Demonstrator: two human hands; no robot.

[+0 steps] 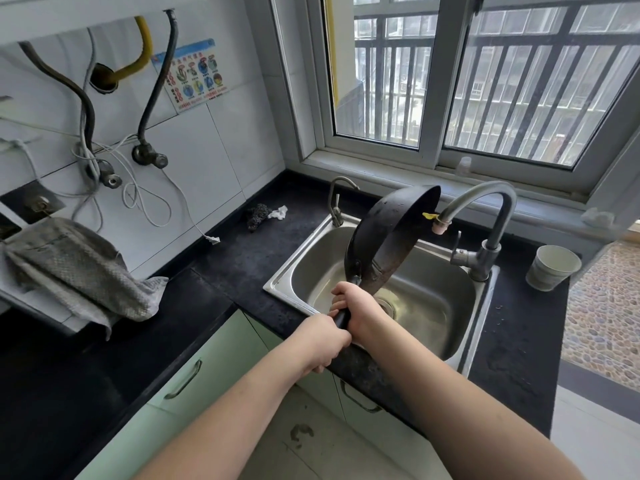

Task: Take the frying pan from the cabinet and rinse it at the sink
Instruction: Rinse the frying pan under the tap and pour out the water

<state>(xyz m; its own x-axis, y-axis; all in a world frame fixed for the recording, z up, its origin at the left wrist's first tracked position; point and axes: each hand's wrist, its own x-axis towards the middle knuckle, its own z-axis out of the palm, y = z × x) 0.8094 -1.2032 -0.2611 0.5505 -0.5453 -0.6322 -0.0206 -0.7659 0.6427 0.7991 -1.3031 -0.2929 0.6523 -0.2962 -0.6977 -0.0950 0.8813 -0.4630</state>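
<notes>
Over the stainless sink I have the frying pan held up on edge, nearly vertical, its rim close beside the spout of the grey gooseneck faucet. My left hand and right hand are both wrapped tight round the black handle, left nearer me, right nearer the pan. Fetching from the cabinet looks done, since the pan is already at the basin. I see droplets on its dark face, so I judge the rinse is partly through, perhaps at the draining stage, though no running stream shows. Setting the pan down is what remains. On the tiled wall a colourful sticker carries small printed characters and icons, too small for me to read; the paper cup bears no marking I can see.
</notes>
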